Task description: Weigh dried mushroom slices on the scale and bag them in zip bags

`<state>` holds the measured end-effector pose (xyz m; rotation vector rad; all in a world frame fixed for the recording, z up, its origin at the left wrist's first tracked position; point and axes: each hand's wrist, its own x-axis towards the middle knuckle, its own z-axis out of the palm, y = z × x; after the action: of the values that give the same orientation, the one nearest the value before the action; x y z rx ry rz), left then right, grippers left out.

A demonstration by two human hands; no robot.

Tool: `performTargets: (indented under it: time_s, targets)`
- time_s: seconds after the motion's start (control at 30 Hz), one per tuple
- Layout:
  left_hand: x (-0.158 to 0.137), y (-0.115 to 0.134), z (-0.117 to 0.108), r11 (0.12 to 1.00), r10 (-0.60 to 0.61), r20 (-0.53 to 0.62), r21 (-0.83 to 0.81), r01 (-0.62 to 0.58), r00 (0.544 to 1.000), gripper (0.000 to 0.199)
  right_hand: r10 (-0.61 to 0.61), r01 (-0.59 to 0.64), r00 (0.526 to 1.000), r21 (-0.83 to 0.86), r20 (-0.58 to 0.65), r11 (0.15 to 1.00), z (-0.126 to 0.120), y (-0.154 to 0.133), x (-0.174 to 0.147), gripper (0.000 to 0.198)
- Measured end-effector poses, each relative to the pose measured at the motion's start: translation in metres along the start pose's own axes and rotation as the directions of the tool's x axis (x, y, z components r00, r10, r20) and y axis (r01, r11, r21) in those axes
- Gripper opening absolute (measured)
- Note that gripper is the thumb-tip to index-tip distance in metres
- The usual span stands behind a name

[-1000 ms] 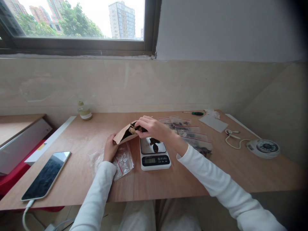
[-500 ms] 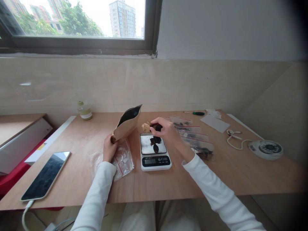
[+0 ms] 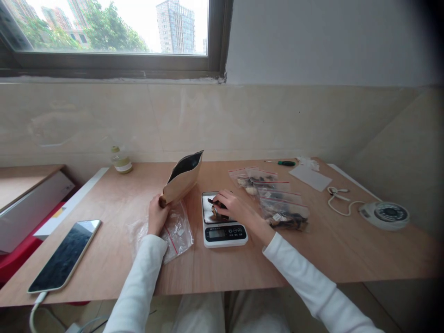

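My left hand [image 3: 158, 214] is closed around the lower end of an open brown kraft paper pouch [image 3: 182, 182], which leans with its dark-lined mouth facing up. Under that wrist lie clear zip-lock bags [image 3: 178, 236] with a red seal line. A small white digital kitchen scale [image 3: 226, 237] stands in the middle of the desk. My right hand [image 3: 236, 206] is down at its weighing plate, fingers curled on dark brown, shrivelled dried pieces [image 3: 217, 213]. The hand partly hides the plate and the pieces.
Several filled zip-lock bags [image 3: 282, 210] lie right of the scale. Beyond are a green-handled screwdriver [image 3: 286, 163], a white sheet [image 3: 310, 178] and a white dome camera [image 3: 384, 216] with its cable. A phone [image 3: 65, 255] charges at left; a small bottle [image 3: 121, 160] stands by the wall.
My right hand has come down from above the far edge of the scale onto its plate, bringing the dried pieces with it. My left hand and the pouch have barely moved.
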<state>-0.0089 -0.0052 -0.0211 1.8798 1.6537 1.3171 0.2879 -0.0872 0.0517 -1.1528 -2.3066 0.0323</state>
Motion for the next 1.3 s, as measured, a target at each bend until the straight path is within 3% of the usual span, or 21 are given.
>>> performTargets:
  time_s: [0.17, 0.3, 0.6, 0.9, 1.1, 1.3]
  targets:
    - [0.0, 0.0, 0.0, 1.0, -0.006, 0.0, -0.008, 0.006, 1.0, 0.022, 0.151, -0.127, 0.978, 0.159, -0.147, 0.979, -0.006, 0.007, 0.01, 0.004]
    - [0.0, 0.0, 0.001, 1.0, -0.01, 0.005, -0.019, 0.01, 1.0, 0.025, 0.24, -0.215, 0.965, 0.214, -0.1, 0.953, -0.013, 0.012, 0.028, 0.01]
    - [0.0, 0.001, -0.001, 0.999, -0.02, 0.007, -0.031, 0.021, 1.0, 0.025, 0.122, -0.146, 0.982, 0.174, 0.142, 0.974, 0.007, 0.035, 0.049, 0.01]
    - [0.0, 0.001, -0.001, 0.999, -0.031, 0.005, -0.032, 0.031, 1.0, 0.028, 0.157, -0.182, 0.979, 0.218, 0.127, 0.959, -0.004, 0.037, 0.038, 0.02]
    - [0.001, 0.002, -0.001, 0.999, -0.028, 0.007, -0.027, 0.028, 1.0, 0.024, 0.35, -0.312, 0.936, 0.548, 0.036, 0.776, -0.013, 0.044, 0.022, 0.02]
    - [0.001, 0.002, -0.002, 0.999, -0.025, 0.015, -0.026, 0.025, 1.0, 0.026, 0.44, -0.366, 0.898, 0.593, 0.022, 0.717, 0.005, 0.059, 0.016, 0.021]
